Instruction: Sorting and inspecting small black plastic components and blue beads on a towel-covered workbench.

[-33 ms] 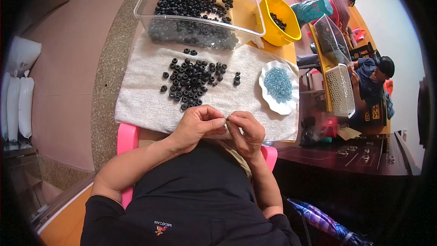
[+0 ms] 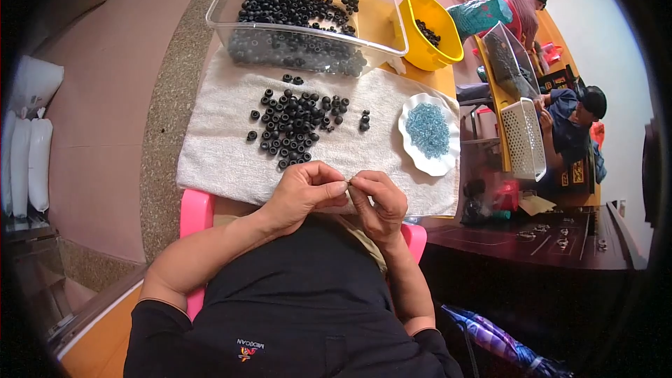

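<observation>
My left hand [image 2: 313, 190] and my right hand [image 2: 379, 203] meet fingertip to fingertip over the near edge of a white towel [image 2: 217, 147]. Both are closed in a pinch around something tiny and dark, too small to name. Just beyond my left hand lies a loose pile of round black pieces with holes [image 2: 290, 122]. A few smaller black pieces [image 2: 365, 122] sit apart, to the right of that pile. Farther right, a white scalloped dish [image 2: 435, 166] holds many small clear-blue beads [image 2: 427, 130].
A clear plastic bin [image 2: 315, 26] of black pieces stands at the far side, beside a yellow tub [image 2: 425, 61] with more. Two people work at another table on the right, near a white perforated basket [image 2: 523, 141]. A folded umbrella [image 2: 497, 339] lies at lower right.
</observation>
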Demonstrator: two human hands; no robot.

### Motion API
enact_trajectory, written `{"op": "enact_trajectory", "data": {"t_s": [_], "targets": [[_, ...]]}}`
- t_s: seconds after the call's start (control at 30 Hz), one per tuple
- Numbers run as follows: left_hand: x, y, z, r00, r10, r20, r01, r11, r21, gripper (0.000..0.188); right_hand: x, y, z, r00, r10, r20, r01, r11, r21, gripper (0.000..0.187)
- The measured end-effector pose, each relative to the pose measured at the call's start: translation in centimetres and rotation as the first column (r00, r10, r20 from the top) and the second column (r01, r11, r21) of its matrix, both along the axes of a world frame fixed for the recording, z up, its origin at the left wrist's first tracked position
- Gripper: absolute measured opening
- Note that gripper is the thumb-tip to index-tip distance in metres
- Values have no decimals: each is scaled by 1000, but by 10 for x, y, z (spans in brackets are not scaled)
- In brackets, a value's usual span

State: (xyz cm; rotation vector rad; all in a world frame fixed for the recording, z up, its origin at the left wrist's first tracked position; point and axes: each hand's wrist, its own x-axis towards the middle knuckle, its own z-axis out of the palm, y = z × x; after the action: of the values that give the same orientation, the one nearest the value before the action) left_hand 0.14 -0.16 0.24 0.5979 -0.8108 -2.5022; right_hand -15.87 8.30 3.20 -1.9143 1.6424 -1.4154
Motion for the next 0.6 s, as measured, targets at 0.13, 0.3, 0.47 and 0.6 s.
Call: {"op": "enact_trajectory", "data": {"t_s": [0.13, 0.3, 0.47, 0.6], "targets": [[0, 1, 3, 1000, 2, 14, -2, 1000, -1, 11, -1, 1, -5, 1000, 5, -4, -5, 1000, -10, 23], [0, 1, 3, 1000, 29, 9, -29, 999, 26, 10, 4, -1, -5, 998, -44, -52, 42, 998, -45, 24], [0, 2, 5, 999, 45, 11, -45, 998, 32, 10, 4, 0, -5, 988, -75, -133, 53, 986, -161, 32], [0, 1, 6, 998, 53, 20, -54, 998, 34, 10, 7, 0, -6, 959, -132, -252, 73, 970, -231, 41]]}}
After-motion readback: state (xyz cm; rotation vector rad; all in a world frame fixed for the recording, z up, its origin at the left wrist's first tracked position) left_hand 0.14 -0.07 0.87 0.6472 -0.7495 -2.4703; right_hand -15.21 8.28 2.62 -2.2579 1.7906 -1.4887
